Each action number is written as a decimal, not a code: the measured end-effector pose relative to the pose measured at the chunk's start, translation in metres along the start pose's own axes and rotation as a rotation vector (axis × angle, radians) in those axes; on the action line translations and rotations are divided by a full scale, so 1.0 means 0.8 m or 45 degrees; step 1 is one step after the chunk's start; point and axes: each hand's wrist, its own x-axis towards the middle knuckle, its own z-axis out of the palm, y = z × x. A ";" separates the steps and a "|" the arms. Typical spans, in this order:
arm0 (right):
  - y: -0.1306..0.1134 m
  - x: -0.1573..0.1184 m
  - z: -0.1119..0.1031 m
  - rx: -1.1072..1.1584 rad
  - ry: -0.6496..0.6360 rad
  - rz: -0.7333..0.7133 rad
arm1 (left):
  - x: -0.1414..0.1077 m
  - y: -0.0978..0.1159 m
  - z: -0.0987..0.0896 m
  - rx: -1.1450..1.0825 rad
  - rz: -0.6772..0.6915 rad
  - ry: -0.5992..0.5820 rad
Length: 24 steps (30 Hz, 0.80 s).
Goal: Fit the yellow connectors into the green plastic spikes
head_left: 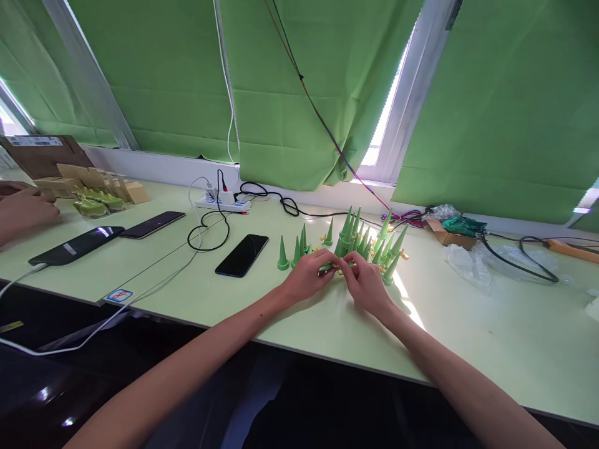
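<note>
My left hand [309, 273] is closed around a small green plastic cone [326, 267], held low over the table and mostly covered by the fingers. Fingertips of my right hand [367, 284] are pinched together at the end of that cone, meeting the left fingers; what sits in this pinch is too small to make out. Just beyond both hands stands a cluster of green cones [347, 229], several upright and others leaning. Small yellowish pieces [404, 254] show at some of their bases. A single cone [282, 255] stands upright left of the cluster.
A black phone [242, 255] lies left of my hands, with two more dark devices further left. Cables run to a power strip [223, 202] at the back. Clear plastic bags [468, 265] and a small carton [450, 235] lie right. Another person's hand [25, 211] is at far left.
</note>
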 end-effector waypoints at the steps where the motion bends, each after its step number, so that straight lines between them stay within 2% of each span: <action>1: 0.000 0.000 0.000 0.010 -0.012 -0.004 | 0.000 0.000 0.000 -0.008 -0.009 0.005; 17: 0.007 0.001 0.002 -0.068 0.000 -0.035 | -0.002 0.000 0.001 -0.013 -0.015 -0.069; 24: 0.001 0.000 0.000 0.015 -0.011 -0.002 | 0.000 0.000 0.001 0.032 0.012 0.014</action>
